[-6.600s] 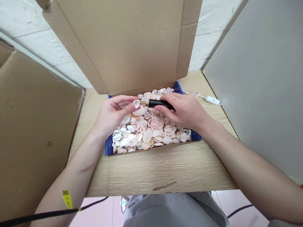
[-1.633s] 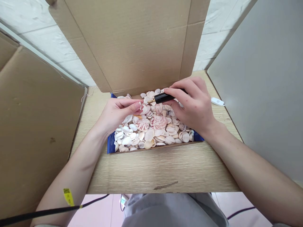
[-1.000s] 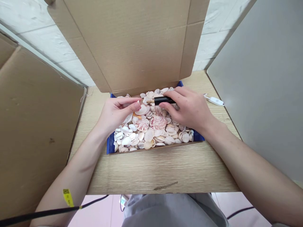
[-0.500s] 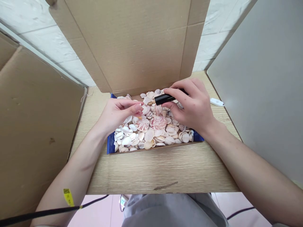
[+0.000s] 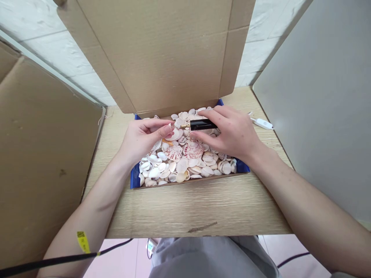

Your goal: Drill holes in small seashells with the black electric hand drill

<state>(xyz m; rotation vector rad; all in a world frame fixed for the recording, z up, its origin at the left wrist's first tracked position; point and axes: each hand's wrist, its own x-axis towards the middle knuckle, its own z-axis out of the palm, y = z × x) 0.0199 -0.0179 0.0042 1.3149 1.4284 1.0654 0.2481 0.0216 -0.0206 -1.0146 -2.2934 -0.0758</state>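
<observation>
An open cardboard box (image 5: 185, 184) with blue lining lies on a wooden table and holds several white and pink seashells (image 5: 185, 160). My left hand (image 5: 142, 139) hovers over the box's left part and pinches a small white shell (image 5: 171, 127) between thumb and fingers. My right hand (image 5: 232, 133) grips a black pen-shaped tool (image 5: 203, 124) held almost level. Its thin gold tip (image 5: 185, 126) points left and sits right beside the pinched shell.
The box's raised lid (image 5: 156, 54) stands upright behind the shells. A large cardboard sheet (image 5: 40, 154) leans at the left, a grey panel (image 5: 319, 96) at the right. A white cable with an inline switch (image 5: 262, 123) lies on the table (image 5: 197, 208) behind my right hand.
My right hand has dropped and levelled the black tool, bringing its tip back to the shell in my left hand. The left hand has barely moved.
</observation>
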